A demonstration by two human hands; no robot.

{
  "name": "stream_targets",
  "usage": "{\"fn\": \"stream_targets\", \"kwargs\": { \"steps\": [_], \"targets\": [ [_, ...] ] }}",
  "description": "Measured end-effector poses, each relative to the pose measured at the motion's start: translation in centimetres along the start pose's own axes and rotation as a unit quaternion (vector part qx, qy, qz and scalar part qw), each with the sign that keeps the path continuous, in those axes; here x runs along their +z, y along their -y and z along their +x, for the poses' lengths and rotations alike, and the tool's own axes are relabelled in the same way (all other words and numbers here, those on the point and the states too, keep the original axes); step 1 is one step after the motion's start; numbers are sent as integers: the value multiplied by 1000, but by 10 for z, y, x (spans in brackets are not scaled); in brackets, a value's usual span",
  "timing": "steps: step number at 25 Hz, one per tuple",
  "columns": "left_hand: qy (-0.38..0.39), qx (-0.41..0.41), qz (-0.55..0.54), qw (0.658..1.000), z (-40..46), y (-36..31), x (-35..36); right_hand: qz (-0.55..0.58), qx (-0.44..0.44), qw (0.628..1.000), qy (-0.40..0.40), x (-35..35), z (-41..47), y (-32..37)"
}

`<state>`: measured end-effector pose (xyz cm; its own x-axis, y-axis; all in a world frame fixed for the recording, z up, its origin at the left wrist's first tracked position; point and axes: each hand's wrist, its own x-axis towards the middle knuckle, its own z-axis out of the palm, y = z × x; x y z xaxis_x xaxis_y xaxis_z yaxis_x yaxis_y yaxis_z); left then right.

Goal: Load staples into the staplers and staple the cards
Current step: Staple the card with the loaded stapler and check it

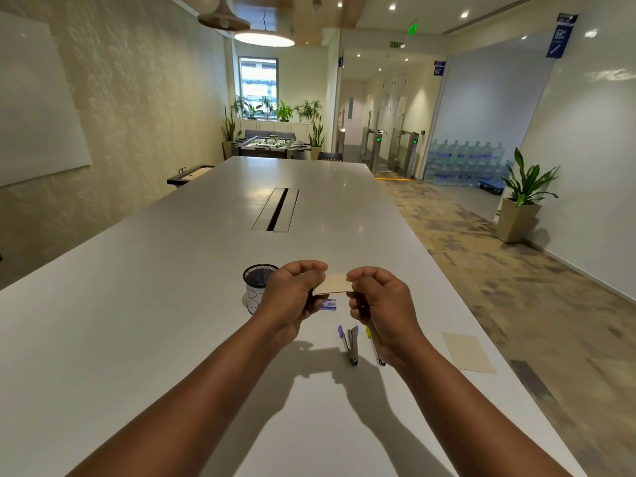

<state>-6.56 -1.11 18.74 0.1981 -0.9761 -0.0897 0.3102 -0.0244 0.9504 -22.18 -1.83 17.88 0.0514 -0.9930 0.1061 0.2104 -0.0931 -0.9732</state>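
Observation:
Both hands hold a small stack of beige cards (pixel 334 284) above the white table (pixel 137 321). My left hand (pixel 292 294) pinches the stack's left end, my right hand (pixel 380 301) its right end. Below the cards a small blue staple box (pixel 329 305) lies on the table. A purple-tipped stapler (pixel 350 345) lies open nearer to me. A yellow-tipped stapler (pixel 375 354) lies beside it, partly hidden under my right wrist. Another beige card (pixel 468 352) lies flat near the table's right edge.
A black mesh pen cup (pixel 257 287) stands just left of my left hand. A cable slot (pixel 277 210) runs along the table's middle farther away. The table's right edge drops to a carpeted floor with a potted plant (pixel 523 197).

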Motion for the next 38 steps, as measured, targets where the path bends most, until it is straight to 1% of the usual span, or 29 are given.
{"fn": "stream_targets", "kwargs": {
  "steps": [7,12,14,20,23,29,32,36,38],
  "targets": [
    [-8,-59,-50,997,1,-8,0,50,-13,998,24,-2,-1,0],
    [34,-100,-57,993,1,-13,1,54,-15,998,23,0,0,2],
    [39,-108,-70,991,2,-13,0,67,-10,997,23,0,0,3],
    [48,-125,-102,986,2,-16,-2,83,-8,996,15,0,-1,2],
    [45,-116,-103,987,3,-16,-1,81,-14,997,11,0,0,-1],
    [82,-98,-36,991,0,-17,0,10,-56,998,10,-2,-1,-6],
    [63,-96,-15,993,0,-15,2,-8,-67,998,5,-2,-2,-10],
    [15,-107,-18,994,0,-10,6,-15,-73,997,6,-2,-4,-12],
    [9,-109,-22,994,0,-7,6,-14,-68,998,7,-2,-4,-13]
  ]
}}
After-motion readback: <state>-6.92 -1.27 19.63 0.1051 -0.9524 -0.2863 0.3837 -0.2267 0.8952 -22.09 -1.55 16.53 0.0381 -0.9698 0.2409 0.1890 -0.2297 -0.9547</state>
